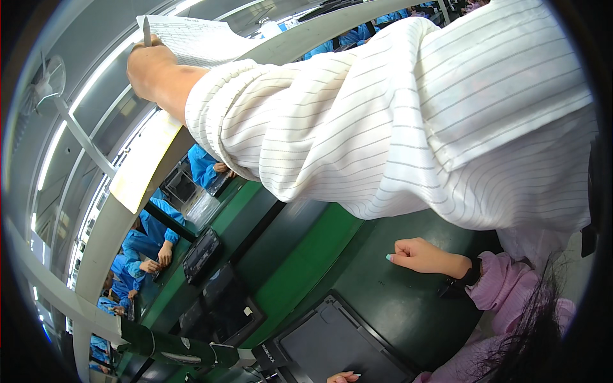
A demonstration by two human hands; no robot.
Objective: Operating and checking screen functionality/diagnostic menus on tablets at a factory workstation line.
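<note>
White, thin-striped sleeve (383, 115) filling the upper right, stretched up and to the left from the right edge. Below it, green conveyor belt (300, 268) running on a diagonal, with a dark work mat (396, 306) alongside. Flat black panel (332, 345) lying on that mat near the lower edge. Pale curved frame beam (143, 166) arching over the belt at left, with co-workers in blue coats (150, 239) seated along the line beyond it.

High at upper left, printed paper sheet (198, 38) with fine ruled lines, hanging over the beam. Right hand (150, 67) raised at the sheet's lower left corner, touching it, seen from the back of the wrist. Closed around a slim grey pen (146, 29) whose upper end stands above the knuckles, against the paper's left edge; fingers themselves hidden behind the hand. Left hand nowhere in the picture.

Lower right, another person's hand (418, 255) in a pink cuff, loosely curled, resting on the mat, well apart from the sheet.
</note>
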